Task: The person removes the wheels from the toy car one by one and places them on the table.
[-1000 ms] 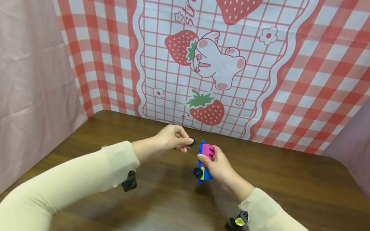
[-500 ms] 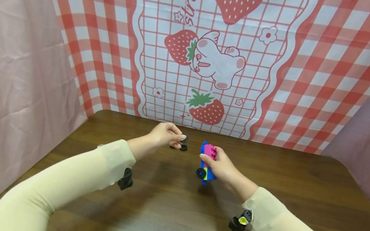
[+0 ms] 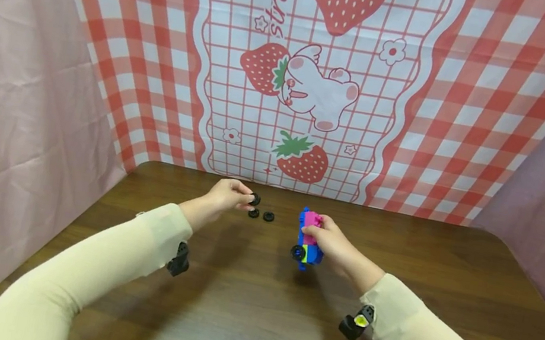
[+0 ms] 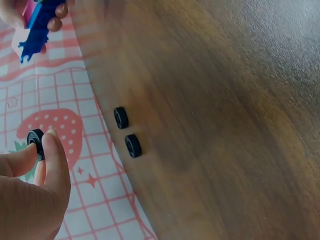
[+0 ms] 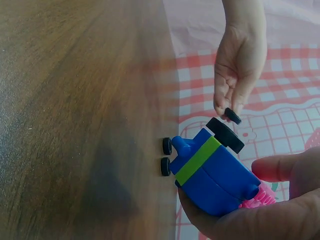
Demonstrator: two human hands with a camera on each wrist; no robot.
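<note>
Between thumb and fingers, my left hand [image 3: 230,194] pinches a small black toy wheel [image 4: 36,143], raised above the table's far part. Two more black wheels lie near it: one wheel [image 3: 254,213] just below the fingertips, another wheel [image 3: 269,216] to its right. My right hand [image 3: 334,244] grips a toy vehicle of building blocks [image 5: 210,172], blue with a lime-green stripe and a pink block section. One larger black wheel [image 5: 225,135] is fitted on the vehicle's side. Its pink part is mostly covered by the right fingers in the right wrist view.
The brown wooden table [image 3: 228,307] reaches back to a red-and-white checked cloth [image 3: 446,133] with strawberry prints, hanging behind it. Pale pink curtains [image 3: 15,121] hang at the sides. A black wrist camera [image 3: 178,259] is strapped to the left sleeve, another camera [image 3: 355,323] to the right.
My left hand has moved left with the pinched wheel, away from the vehicle, uncovering the two wheels on the table. The right hand has shifted slightly right, still gripping the vehicle.
</note>
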